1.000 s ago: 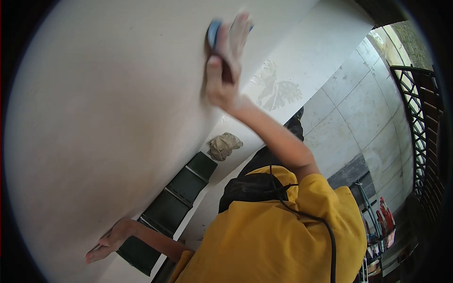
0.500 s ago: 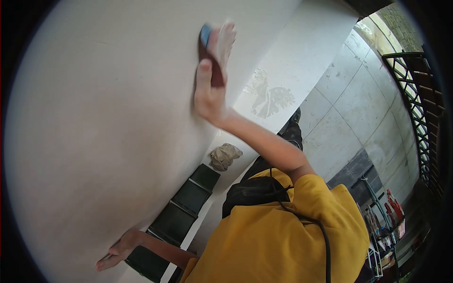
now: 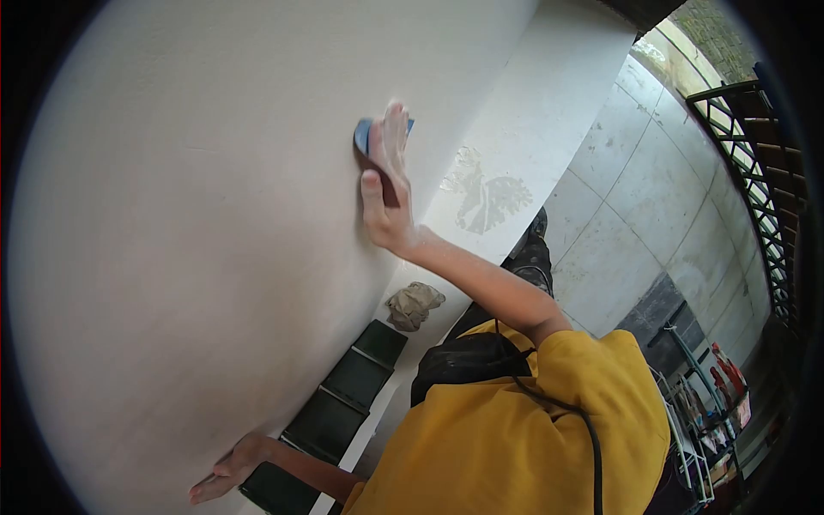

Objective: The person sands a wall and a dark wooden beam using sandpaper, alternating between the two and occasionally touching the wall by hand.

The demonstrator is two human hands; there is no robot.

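My right hand (image 3: 388, 184) is pressed along the pale wall (image 3: 215, 215), its fingers pointing up the view. Between it and the wall is a bent sheet, blue and dark reddish-brown (image 3: 363, 136), held under the fingers and palm, with the thumb along its near side. At the lower left my left hand (image 3: 230, 470) rests against the wall with its fingers stretched out and nothing in it. A white ledge (image 3: 549, 94) with a wet-looking patch (image 3: 491, 199) runs beside my right hand.
A crumpled beige cloth (image 3: 415, 305) lies on the ledge, near a row of dark green panels (image 3: 352, 378). Beyond the ledge are floor tiles (image 3: 635, 184), a dark metal railing (image 3: 755, 172) and a rack with assorted items (image 3: 704, 412) at the lower right.
My right hand has moved down the view along the wall with the sheet. My left hand stays against the wall, and the whole view has shifted slightly.
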